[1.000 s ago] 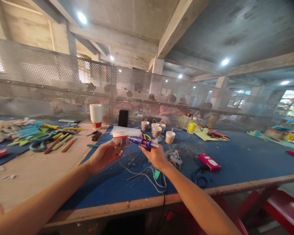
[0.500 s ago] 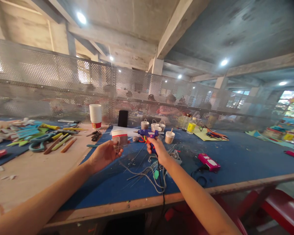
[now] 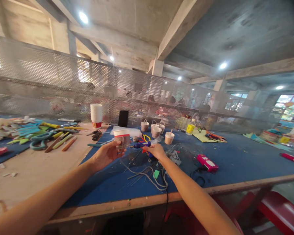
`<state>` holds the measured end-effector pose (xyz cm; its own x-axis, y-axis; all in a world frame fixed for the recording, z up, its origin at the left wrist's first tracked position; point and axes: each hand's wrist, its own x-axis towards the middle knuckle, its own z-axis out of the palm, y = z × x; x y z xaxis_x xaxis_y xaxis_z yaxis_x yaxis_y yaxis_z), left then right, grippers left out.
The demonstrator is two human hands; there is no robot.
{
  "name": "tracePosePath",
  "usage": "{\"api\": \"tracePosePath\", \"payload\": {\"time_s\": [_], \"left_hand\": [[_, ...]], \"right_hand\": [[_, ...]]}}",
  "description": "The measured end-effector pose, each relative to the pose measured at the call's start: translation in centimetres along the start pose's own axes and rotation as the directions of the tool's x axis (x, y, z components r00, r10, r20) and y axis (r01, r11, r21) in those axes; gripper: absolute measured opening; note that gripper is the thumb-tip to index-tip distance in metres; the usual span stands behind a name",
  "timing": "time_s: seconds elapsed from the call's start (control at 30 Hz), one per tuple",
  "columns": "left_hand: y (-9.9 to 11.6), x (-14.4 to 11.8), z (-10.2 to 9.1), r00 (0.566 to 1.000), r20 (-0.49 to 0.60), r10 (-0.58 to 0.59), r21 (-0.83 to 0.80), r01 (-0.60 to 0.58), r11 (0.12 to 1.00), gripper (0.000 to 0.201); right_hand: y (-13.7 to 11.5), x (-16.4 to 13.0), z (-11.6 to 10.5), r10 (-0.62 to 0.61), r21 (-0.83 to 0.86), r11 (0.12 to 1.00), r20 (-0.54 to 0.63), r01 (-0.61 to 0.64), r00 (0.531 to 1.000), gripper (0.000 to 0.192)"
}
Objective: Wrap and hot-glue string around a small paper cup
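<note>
My left hand is closed round a paper cup with a red band below its white rim and grey-brown cord on its lower side. A loose grey cord trails from near the cup across the blue mat. In my right hand is a blue hot glue gun with a red trigger. Its nozzle points left at the cup's side, close to it; whether they touch I cannot tell. Behind the gun stand several small cord-wrapped cups, and a cup with a stick is to their right.
A stack of white cups and a black phone stand by the perforated screen. Scissors and wooden-handled tools lie left. A pink device, a yellow-labelled bottle and green paper are right. Thin sticks lie beneath the hands.
My right hand has lowered the glue gun and turned it so that its nozzle is nearer the cup. My left hand and the cup have barely shifted.
</note>
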<state>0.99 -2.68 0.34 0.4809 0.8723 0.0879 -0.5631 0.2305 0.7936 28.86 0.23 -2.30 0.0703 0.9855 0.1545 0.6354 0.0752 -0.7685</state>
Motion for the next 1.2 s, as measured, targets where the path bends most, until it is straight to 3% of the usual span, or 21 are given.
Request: {"api": "tracePosePath", "payload": {"time_s": [0.1,0.2,0.3,0.37,0.43,0.5,0.53,0.6,0.7,0.77,0.83,0.97,1.07,1.2], "left_hand": [[-0.1,0.0,0.1,1.000,0.004,0.013,0.034,-0.013,0.999,0.017],[-0.2,0.0,0.3,1.000,0.010,0.027,0.076,-0.028,0.997,0.024],[-0.2,0.1,0.4,0.999,0.032,0.032,0.109,-0.035,0.993,0.027],[-0.3,0.1,0.5,0.998,0.044,0.049,0.133,-0.055,0.990,0.028],[-0.3,0.1,0.6,0.996,0.050,0.075,0.168,-0.082,0.982,0.031],[-0.4,0.1,0.7,0.994,0.047,0.098,0.214,-0.106,0.971,0.035],[-0.4,0.1,0.8,0.993,0.041,0.109,0.239,-0.116,0.964,0.038],[-0.4,0.1,0.9,0.991,0.024,0.135,0.279,-0.137,0.951,0.041],[-0.4,0.1,0.9,0.987,0.018,0.157,0.311,-0.155,0.938,0.043],[-0.4,0.1,0.7,0.987,0.009,0.164,0.313,-0.158,0.936,0.042],[-0.4,0.2,0.5,0.985,0.000,0.172,0.306,-0.163,0.938,0.040],[-0.5,0.3,0.2,0.988,0.011,0.156,0.267,-0.153,0.952,0.036],[-0.6,0.4,0.3,0.991,0.003,0.135,0.252,-0.131,0.959,0.037],[-0.6,0.1,0.9,0.988,0.006,0.155,0.261,-0.151,0.953,0.039]], "right_hand": [[-0.8,-0.4,-0.4,0.055,-0.244,0.968,-0.029,-0.061,0.998,0.044],[-1.3,-1.0,-0.5,0.039,-0.378,0.924,-0.062,-0.059,0.997,0.042],[-1.5,-1.5,-0.4,-0.089,-0.462,0.887,-0.123,0.022,0.988,0.038],[-1.7,-1.8,-0.3,-0.243,-0.473,0.872,-0.189,0.129,0.951,0.029],[-2.5,-2.0,0.0,-0.354,-0.360,0.894,-0.201,0.267,0.914,0.020],[-3.8,-2.3,0.7,-0.362,-0.060,0.932,-0.124,0.357,0.924,0.016],[-4.5,-2.6,1.2,-0.333,0.141,0.931,-0.059,0.338,0.941,0.018],[-6.0,-3.2,2.4,-0.243,0.467,0.868,0.108,0.167,0.964,0.028],[-7.6,-4.1,4.0,-0.246,0.691,0.722,0.305,-0.036,0.920,0.041],[-7.9,-4.4,4.5,-0.260,0.742,0.663,0.354,-0.101,0.898,0.042],[-7.8,-4.2,4.6,-0.235,0.741,0.663,0.339,-0.105,0.911,0.042],[-7.0,-3.1,3.6,-0.249,0.675,0.737,0.226,0.033,0.942,0.039],[-6.7,-2.5,3.2,-0.282,0.661,0.737,0.117,0.138,0.952,0.036],[-6.9,-3.1,3.4,-0.181,0.700,0.710,0.080,0.074,0.980,0.035]]}}
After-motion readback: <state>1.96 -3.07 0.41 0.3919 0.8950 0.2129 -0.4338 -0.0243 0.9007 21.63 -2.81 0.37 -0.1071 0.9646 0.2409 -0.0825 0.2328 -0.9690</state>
